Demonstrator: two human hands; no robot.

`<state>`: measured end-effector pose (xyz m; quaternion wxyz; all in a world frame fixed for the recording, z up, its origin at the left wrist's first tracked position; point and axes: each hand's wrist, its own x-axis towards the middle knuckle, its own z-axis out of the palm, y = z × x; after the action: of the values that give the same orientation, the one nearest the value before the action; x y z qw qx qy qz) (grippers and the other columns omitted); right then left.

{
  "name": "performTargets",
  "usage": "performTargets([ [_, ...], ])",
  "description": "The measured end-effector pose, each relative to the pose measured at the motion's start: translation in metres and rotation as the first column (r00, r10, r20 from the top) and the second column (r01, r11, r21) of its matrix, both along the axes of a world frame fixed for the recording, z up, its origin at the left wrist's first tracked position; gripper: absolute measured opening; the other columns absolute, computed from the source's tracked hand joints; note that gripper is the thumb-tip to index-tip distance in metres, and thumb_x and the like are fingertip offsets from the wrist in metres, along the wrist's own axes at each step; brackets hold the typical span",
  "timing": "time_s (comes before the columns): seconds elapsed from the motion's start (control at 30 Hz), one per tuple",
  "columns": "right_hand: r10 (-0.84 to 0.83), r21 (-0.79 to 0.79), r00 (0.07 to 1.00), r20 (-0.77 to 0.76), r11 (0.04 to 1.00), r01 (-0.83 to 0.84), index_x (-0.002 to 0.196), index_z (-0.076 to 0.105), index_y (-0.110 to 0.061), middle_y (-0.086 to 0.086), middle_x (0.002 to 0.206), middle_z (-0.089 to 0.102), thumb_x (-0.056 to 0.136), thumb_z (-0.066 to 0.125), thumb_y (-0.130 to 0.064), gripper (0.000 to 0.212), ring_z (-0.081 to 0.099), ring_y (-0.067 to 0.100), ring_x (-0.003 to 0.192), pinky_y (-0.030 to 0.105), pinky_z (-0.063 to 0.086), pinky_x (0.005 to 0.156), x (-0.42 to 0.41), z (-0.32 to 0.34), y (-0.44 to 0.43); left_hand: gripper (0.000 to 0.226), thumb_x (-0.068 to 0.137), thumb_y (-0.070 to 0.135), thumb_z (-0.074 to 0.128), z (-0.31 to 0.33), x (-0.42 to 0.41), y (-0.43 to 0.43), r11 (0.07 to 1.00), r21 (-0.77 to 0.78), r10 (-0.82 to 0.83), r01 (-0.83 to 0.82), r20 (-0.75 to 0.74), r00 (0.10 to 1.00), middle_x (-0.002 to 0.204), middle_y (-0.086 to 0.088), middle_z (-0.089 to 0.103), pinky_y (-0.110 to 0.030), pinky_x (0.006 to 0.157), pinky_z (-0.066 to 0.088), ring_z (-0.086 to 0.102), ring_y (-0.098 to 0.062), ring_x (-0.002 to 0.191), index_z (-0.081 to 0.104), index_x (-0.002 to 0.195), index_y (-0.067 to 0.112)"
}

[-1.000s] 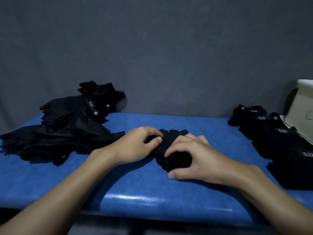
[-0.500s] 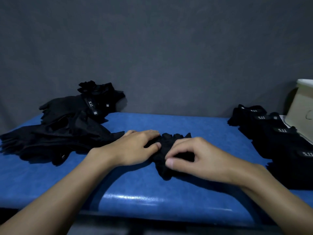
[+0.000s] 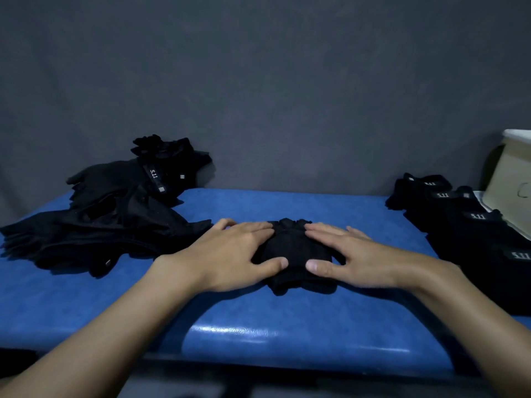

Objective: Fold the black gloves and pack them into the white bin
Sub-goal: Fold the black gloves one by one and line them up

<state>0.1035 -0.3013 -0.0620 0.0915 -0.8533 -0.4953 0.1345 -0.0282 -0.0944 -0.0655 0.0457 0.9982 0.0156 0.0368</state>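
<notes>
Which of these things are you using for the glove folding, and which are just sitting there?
For the job: middle glove, pressed flat by the left hand and right hand; loose glove pile on the left; folded row on the right; white bin at the far right.
Just there: blue table; grey wall behind it.

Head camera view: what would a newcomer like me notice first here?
The left hand and right hand press flat on a folded black glove in the middle of the blue table. A loose heap of black gloves sprawls at the left. A neat row of folded gloves lines the right side, beside the white bin.
</notes>
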Motion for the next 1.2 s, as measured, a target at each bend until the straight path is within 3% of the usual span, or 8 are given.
performTargets([
  [0.13, -0.031, 0.185, 0.998, -0.059, 0.982, 0.041, 0.151, 0.029, -0.027, -0.017, 0.159, 0.02, 0.065, 0.044, -0.078, 0.101, 0.004, -0.005, 0.146, 0.038, 0.009, 0.123, -0.002, 0.002, 0.0, 0.078, 0.085, 0.075, 0.031, -0.001, -0.001, 0.0, 0.997, -0.071, 0.012, -0.007, 0.061, 0.998, 0.155, 0.018, 0.036, -0.033, 0.116, 0.021, 0.031, 0.0, 0.141, 0.038, 0.148, 0.03],
  [0.3, 0.005, 0.35, 0.984, -0.181, 0.935, 0.06, 0.125, 0.055, -0.038, -0.024, 0.127, 0.056, 0.071, 0.062, -0.061, 0.059, 0.05, -0.01, 0.118, 0.015, 0.039, 0.102, -0.01, 0.011, -0.001, 0.078, 0.08, 0.074, 0.024, 0.004, -0.006, -0.005, 0.987, -0.155, -0.021, 0.045, 0.15, 0.988, 0.142, 0.024, 0.046, -0.029, 0.111, 0.027, 0.043, 0.002, 0.126, 0.046, 0.142, 0.032],
  [0.5, 0.014, 0.056, 0.996, -0.09, 0.998, -0.009, 0.152, 0.022, -0.034, -0.024, 0.152, 0.021, 0.071, 0.046, -0.073, 0.093, 0.004, -0.009, 0.144, 0.032, 0.001, 0.122, -0.003, 0.005, -0.004, 0.09, 0.081, 0.079, 0.025, -0.003, -0.003, -0.001, 1.0, -0.009, -0.02, 0.02, 0.014, 1.0, 0.159, 0.016, 0.03, -0.031, 0.12, 0.015, 0.025, 0.0, 0.145, 0.028, 0.154, 0.028],
  [0.6, 0.002, 0.078, 0.994, -0.111, 0.997, 0.006, 0.152, 0.022, -0.034, -0.03, 0.149, 0.017, 0.077, 0.052, -0.067, 0.087, -0.005, -0.013, 0.14, 0.037, 0.0, 0.123, -0.002, 0.005, -0.005, 0.099, 0.073, 0.082, 0.016, -0.006, -0.001, -0.001, 1.0, -0.003, -0.001, 0.001, 0.014, 1.0, 0.161, 0.014, 0.026, -0.033, 0.12, 0.014, 0.019, -0.001, 0.148, 0.025, 0.155, 0.028],
  [0.77, 0.019, 0.225, 0.991, -0.134, 0.974, 0.012, 0.141, 0.045, -0.035, -0.036, 0.14, 0.032, 0.066, 0.058, -0.071, 0.085, 0.002, -0.007, 0.145, 0.04, 0.012, 0.122, -0.002, 0.004, -0.004, 0.09, 0.074, 0.082, 0.022, -0.006, -0.001, -0.001, 0.998, -0.066, -0.012, 0.016, 0.062, 0.998, 0.154, 0.017, 0.036, -0.033, 0.115, 0.023, 0.033, -0.002, 0.14, 0.03, 0.15, 0.034],
  [0.9, 0.032, 0.469, 0.987, -0.155, 0.882, 0.045, 0.113, 0.062, -0.037, -0.014, 0.127, 0.06, 0.066, 0.066, -0.059, 0.052, 0.043, -0.006, 0.126, 0.007, 0.03, 0.103, -0.004, 0.009, 0.004, 0.074, 0.083, 0.075, 0.023, 0.003, -0.008, 0.001, 0.991, -0.131, 0.001, 0.02, 0.16, 0.987, 0.149, 0.021, 0.039, -0.034, 0.113, 0.027, 0.037, -0.001, 0.135, 0.043, 0.143, 0.037],
  [1.0, 0.045, 0.549, 0.99, -0.137, 0.835, 0.038, 0.1, 0.067, -0.034, -0.012, 0.112, 0.066, 0.07, 0.071, -0.052, 0.035, 0.059, -0.002, 0.107, 0.012, 0.041, 0.095, -0.013, 0.016, 0.013, 0.059, 0.088, 0.065, 0.032, 0.014, -0.02, 0.017, 0.993, -0.114, 0.045, -0.015, 0.269, 0.962, 0.137, 0.021, 0.05, -0.031, 0.107, 0.031, 0.041, -0.001, 0.13, 0.056, 0.132, 0.033],
  [1.2, 0.08, 0.494, 0.992, -0.098, 0.869, -0.021, 0.102, 0.067, -0.035, -0.023, 0.112, 0.063, 0.078, 0.074, -0.046, 0.027, 0.054, -0.005, 0.114, 0.022, 0.039, 0.104, -0.029, 0.025, 0.061, 0.04, 0.092, 0.055, 0.047, 0.026, -0.059, 0.067, 0.988, -0.018, 0.15, -0.155, 0.371, 0.916, 0.124, 0.021, 0.057, -0.029, 0.103, 0.03, 0.046, -0.006, 0.124, 0.064, 0.122, 0.034],
])
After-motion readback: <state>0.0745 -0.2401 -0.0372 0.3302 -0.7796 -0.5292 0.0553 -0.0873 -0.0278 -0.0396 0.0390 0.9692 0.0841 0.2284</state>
